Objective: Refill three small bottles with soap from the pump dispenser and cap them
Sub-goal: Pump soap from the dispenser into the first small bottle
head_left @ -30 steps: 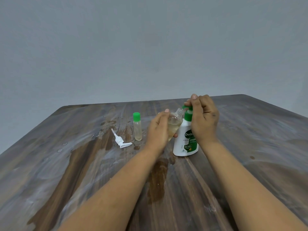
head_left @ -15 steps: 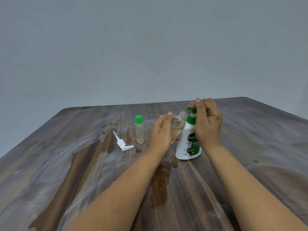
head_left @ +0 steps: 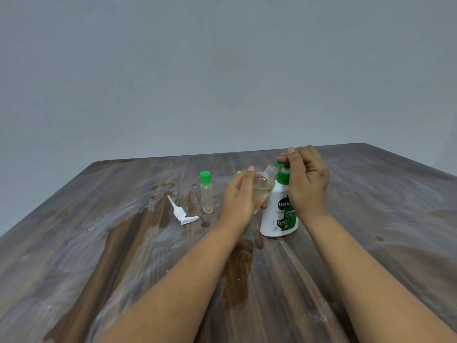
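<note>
A white and green pump dispenser (head_left: pixel 278 214) stands on the wooden table (head_left: pixel 123 256). My right hand (head_left: pixel 306 181) rests over its green pump head, fingers curled on top of it. My left hand (head_left: pixel 238 196) grips a small clear bottle (head_left: pixel 263 186), uncapped, tilted with its threaded neck up against the pump spout. Pale yellowish soap sits in its lower part. A second small bottle (head_left: pixel 206 194) with a green cap stands upright to the left, partly filled.
A loose white pump top (head_left: pixel 181 214) lies on its side left of the capped bottle. Wet patches and droplets mark the table around it. A small white thing (head_left: pixel 239 172) peeks out behind my left hand.
Both hands and the tilted bottle keep the same pose at the dispenser. The view has shifted slightly, so everything sits a little lower in the frame.
</note>
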